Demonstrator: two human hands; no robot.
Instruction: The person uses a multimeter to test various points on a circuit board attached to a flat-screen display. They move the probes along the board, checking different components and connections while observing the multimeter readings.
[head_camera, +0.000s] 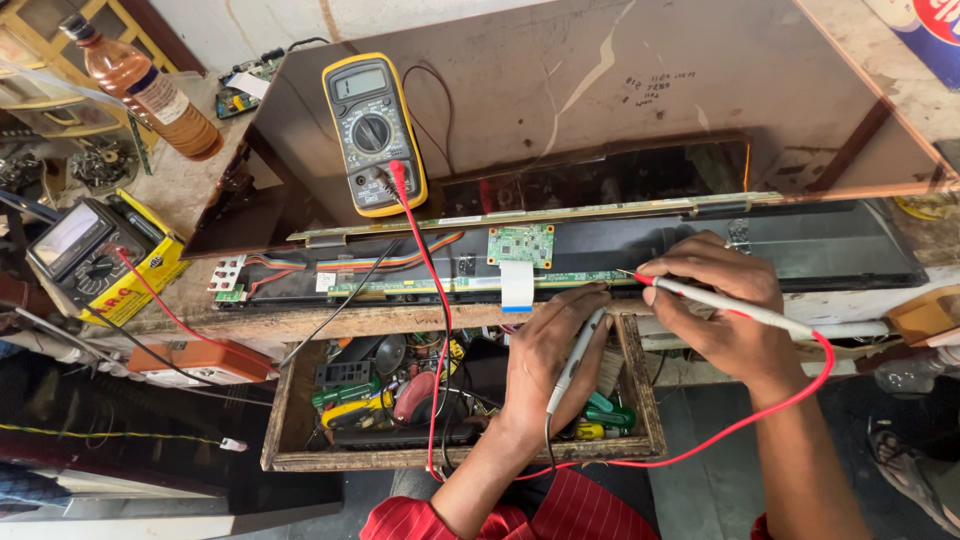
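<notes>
My left hand (548, 350) grips a slim probe with a dark lead, its tip touching the long green circuit strip (400, 285) along the lower edge of a flat screen panel (560, 110). Holding a white probe with a red lead, my right hand (722, 300) rests its tip on the same strip, just right of the left probe. Both leads run to a yellow multimeter (372, 130) lying on the panel. A small green board (520, 244) with a white ribbon cable sits above the strip.
An open wooden drawer (290, 420) full of tools hangs below the bench edge. At left are an analogue meter (80, 250) on a yellow box and a brown bottle (150, 92). A person's sandalled foot (915, 470) is at lower right.
</notes>
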